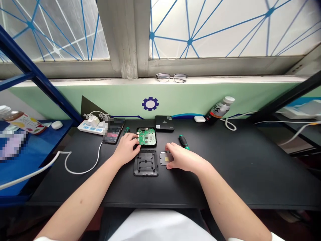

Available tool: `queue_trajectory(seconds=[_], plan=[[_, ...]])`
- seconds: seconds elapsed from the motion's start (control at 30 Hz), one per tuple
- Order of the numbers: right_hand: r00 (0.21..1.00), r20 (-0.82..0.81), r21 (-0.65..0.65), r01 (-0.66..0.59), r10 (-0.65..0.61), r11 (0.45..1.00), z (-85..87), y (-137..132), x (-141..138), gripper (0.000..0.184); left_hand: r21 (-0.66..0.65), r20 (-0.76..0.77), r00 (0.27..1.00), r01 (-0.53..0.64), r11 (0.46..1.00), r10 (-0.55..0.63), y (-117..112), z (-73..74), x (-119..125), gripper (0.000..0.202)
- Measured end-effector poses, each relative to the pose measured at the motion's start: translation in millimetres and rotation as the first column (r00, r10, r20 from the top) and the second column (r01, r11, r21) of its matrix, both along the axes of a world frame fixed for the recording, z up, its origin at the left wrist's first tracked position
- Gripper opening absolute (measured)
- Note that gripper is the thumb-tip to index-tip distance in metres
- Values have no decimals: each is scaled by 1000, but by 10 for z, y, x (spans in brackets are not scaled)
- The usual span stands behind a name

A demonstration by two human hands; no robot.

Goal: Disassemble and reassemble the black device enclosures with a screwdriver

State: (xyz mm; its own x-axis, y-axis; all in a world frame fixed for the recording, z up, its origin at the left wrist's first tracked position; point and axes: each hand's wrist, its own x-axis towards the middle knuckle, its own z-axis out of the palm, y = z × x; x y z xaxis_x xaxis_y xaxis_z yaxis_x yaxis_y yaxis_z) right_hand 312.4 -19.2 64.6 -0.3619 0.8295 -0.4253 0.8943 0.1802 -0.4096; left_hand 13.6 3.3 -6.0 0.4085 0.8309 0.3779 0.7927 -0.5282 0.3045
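My left hand [126,149] rests at the left edge of an open black box with a green circuit board [147,137] inside, its curled fingers and thumb gripping that side. Between the thumb and fingers of my right hand [181,157] is a thin silver metal plate [164,158] with a yellowish square on it, low over the table or touching it; I cannot tell which. The black square cover [146,163] lies with its ribbed inside up, just in front of the box. A green and black screwdriver [184,142] lies beyond my right hand.
Behind the box sits a closed black box [164,124]. A phone [114,131] and a white power strip [91,127] with a cable are to the left. A dark bottle [220,109] and a small white case [199,118] stand at the back right. Glasses [172,78] rest on the sill.
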Motion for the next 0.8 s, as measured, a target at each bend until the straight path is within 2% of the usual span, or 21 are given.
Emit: queue_trajectory(seconds=[0.13, 0.23, 0.33, 0.4, 0.47, 0.53, 0.63, 0.8], plan=[[998, 33, 38, -48, 46, 998, 30, -35, -28, 36, 32, -28, 997, -76, 997, 77, 25, -49, 82, 11], [992, 63, 89, -119, 114, 989, 47, -23, -74, 30, 21, -3, 994, -108, 994, 108, 43, -21, 122, 11], [968, 138, 165, -230, 208, 959, 64, 6, -93, 22, 4, 74, 993, -93, 996, 92, 27, 135, 30, 43], [946, 191, 239, -303, 261, 923, 83, 30, -69, 19, -30, 92, 995, -30, 999, 32, -23, 294, -107, 38], [937, 204, 314, -338, 284, 887, 115, 52, -25, 17, -97, 17, 999, 32, 995, -30, -111, 440, -253, 27], [944, 158, 368, -327, 288, 870, 159, 67, 8, 16, -156, -80, 989, 113, 981, -127, -230, 517, -349, 29], [945, 45, 410, -314, 325, 856, 218, 76, -25, 15, -184, -156, 962, 196, 963, -226, -399, 466, -338, 50], [890, 6, 455, -409, 457, 791, 168, 100, -276, 17, -160, -147, 966, 189, 969, -212, -433, 278, -129, 39]])
